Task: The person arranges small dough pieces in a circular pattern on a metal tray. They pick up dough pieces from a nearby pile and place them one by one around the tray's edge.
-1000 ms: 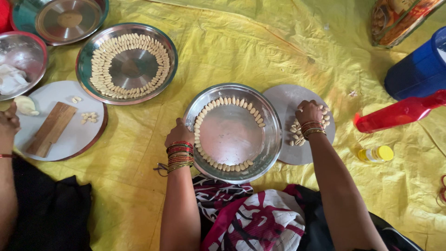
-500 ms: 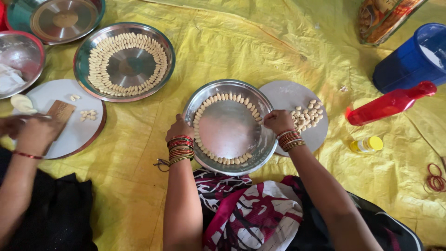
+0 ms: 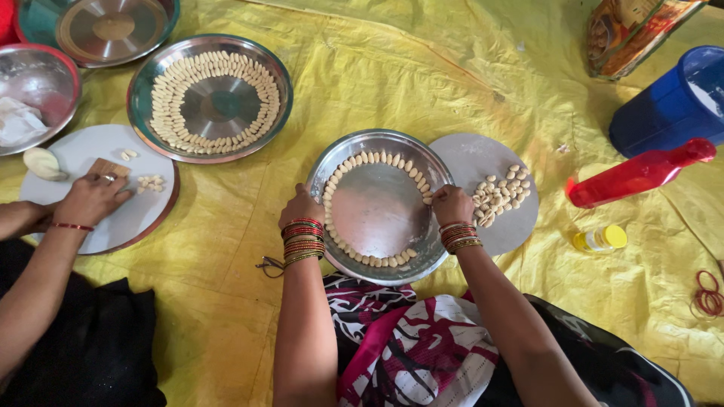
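While both hands rest on the rim of the steel plate (image 3: 381,207), I read the head view as work about two-thirds done: small pale dough pieces (image 3: 377,158) line most of the plate's edge in a ring, with a gap open on the right side. My left hand (image 3: 302,209) curls against the left rim, steadying it; whether its fingers pinch anything I cannot tell. My right hand (image 3: 451,203) sits at the right rim, fingers bunched close as if setting a piece, though none shows clearly in them. A loose heap of pieces (image 3: 498,196) waits on the grey round board (image 3: 483,154) just beside. Farther left, a second plate (image 3: 210,96) already carries full rings, and a co-worker's hand (image 3: 92,200) presses on a white board (image 3: 98,226).
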